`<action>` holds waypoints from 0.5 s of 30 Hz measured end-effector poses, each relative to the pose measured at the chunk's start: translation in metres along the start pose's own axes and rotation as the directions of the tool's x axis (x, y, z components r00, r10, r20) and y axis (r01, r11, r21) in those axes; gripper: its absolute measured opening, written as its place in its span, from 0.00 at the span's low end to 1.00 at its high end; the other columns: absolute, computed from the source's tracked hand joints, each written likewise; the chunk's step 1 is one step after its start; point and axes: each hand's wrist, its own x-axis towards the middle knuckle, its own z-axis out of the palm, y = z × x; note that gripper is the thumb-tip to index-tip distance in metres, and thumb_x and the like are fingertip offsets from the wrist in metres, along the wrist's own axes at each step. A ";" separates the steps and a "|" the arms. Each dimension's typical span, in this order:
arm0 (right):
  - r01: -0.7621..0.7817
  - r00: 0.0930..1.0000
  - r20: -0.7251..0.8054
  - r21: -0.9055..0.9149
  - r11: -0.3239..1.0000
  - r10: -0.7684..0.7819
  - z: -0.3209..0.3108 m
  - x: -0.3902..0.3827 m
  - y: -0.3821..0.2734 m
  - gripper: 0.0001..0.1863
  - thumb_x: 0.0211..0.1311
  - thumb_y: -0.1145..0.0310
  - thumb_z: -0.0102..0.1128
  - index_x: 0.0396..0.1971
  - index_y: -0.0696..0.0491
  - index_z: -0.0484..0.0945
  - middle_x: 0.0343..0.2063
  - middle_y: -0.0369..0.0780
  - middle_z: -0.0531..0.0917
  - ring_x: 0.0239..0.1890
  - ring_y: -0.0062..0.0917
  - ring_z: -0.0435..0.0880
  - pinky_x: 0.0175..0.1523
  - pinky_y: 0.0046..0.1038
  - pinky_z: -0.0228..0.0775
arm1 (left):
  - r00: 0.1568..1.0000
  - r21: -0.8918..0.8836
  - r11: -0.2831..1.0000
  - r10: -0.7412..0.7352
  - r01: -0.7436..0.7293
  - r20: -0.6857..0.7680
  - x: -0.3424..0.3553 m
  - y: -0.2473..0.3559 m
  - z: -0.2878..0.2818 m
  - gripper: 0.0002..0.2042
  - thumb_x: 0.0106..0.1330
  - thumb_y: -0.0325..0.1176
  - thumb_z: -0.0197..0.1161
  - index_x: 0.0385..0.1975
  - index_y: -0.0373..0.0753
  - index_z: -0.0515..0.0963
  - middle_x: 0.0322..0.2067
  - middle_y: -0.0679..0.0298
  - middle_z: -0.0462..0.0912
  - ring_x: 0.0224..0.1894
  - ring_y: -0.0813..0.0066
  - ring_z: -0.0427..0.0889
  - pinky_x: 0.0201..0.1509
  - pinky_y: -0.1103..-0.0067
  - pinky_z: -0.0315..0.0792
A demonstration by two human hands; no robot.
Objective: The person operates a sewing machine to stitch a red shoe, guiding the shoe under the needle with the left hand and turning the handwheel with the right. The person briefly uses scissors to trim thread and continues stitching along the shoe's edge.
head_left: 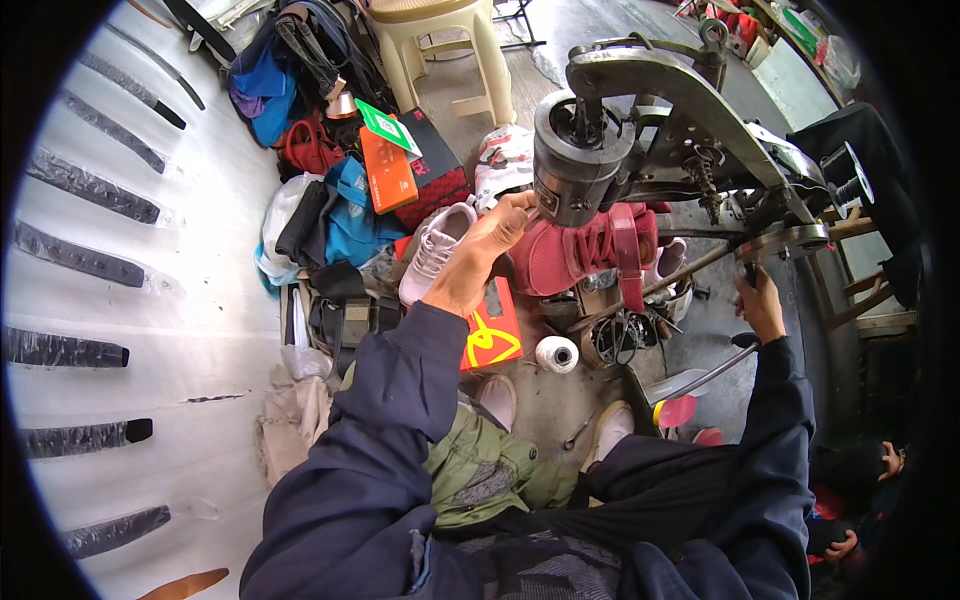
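Observation:
A dark metal shoe-patching sewing machine stands in front of me, its round head at the left end. Beneath that head is a red shoe with laces and a strap. My left hand is closed at the shoe's toe, right beside the machine head; the fingertips are partly hidden. At the machine's right end is a round hand wheel. My right hand is closed around the dark crank handle below the wheel. A thread spool sits on the machine's right side.
On the floor are a white thread cone, a red-yellow box and a pale sneaker. Bags and boxes pile up at left, near a cream stool. Dark strips hang on the white wall. Another person's hands show at lower right.

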 end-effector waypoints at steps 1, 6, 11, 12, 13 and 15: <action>0.015 1.000 0.024 0.026 1.000 -0.016 0.005 -0.003 -0.010 0.18 0.68 0.61 0.59 0.46 0.61 0.75 0.19 0.39 0.77 0.18 0.24 0.79 0.23 0.27 0.70 | 1.000 0.031 1.000 -0.002 0.002 0.016 0.002 0.000 -0.001 0.39 0.68 0.54 0.65 0.71 0.34 0.62 0.67 0.63 0.68 0.68 0.73 0.65 0.72 0.75 0.57; -0.086 0.996 0.038 0.070 0.994 0.083 0.010 -0.016 -0.049 0.16 0.67 0.63 0.59 0.44 0.61 0.75 0.18 0.37 0.77 0.17 0.23 0.79 0.22 0.26 0.68 | 0.996 0.237 0.969 0.061 -0.076 0.069 0.006 0.001 0.005 0.39 0.57 0.61 0.72 0.61 0.38 0.71 0.61 0.60 0.74 0.69 0.70 0.63 0.74 0.73 0.52; 0.009 1.000 0.028 0.088 0.996 -0.012 0.010 -0.032 -0.077 0.16 0.66 0.64 0.60 0.46 0.62 0.75 0.19 0.37 0.77 0.17 0.22 0.78 0.23 0.25 0.68 | 0.997 0.334 0.943 -0.008 -0.016 0.072 -0.001 0.011 0.006 0.51 0.54 0.54 0.77 0.70 0.30 0.57 0.69 0.55 0.62 0.73 0.67 0.58 0.76 0.74 0.50; 0.047 0.998 0.028 0.099 0.994 -0.050 0.007 -0.035 -0.083 0.16 0.67 0.64 0.60 0.46 0.62 0.75 0.19 0.37 0.77 0.18 0.21 0.78 0.24 0.25 0.68 | 0.996 0.380 0.925 -0.053 0.020 0.076 -0.002 0.013 0.006 0.55 0.56 0.52 0.78 0.74 0.26 0.50 0.73 0.53 0.57 0.75 0.65 0.54 0.77 0.75 0.48; 0.084 0.996 0.029 0.110 0.990 -0.088 0.003 -0.036 -0.088 0.16 0.67 0.65 0.60 0.46 0.62 0.76 0.19 0.36 0.76 0.18 0.20 0.77 0.24 0.25 0.68 | 0.994 0.337 0.941 -0.058 0.022 0.096 -0.002 0.013 0.006 0.52 0.58 0.48 0.77 0.74 0.26 0.51 0.72 0.53 0.58 0.75 0.66 0.55 0.77 0.75 0.49; 0.187 0.979 -0.099 0.069 0.980 -0.180 -0.021 -0.039 -0.094 0.14 0.67 0.65 0.60 0.42 0.62 0.78 0.22 0.36 0.77 0.20 0.19 0.74 0.26 0.23 0.66 | 0.993 0.269 0.963 -0.044 0.014 0.107 -0.001 0.013 0.006 0.47 0.61 0.40 0.75 0.73 0.27 0.52 0.71 0.54 0.60 0.74 0.67 0.57 0.76 0.76 0.52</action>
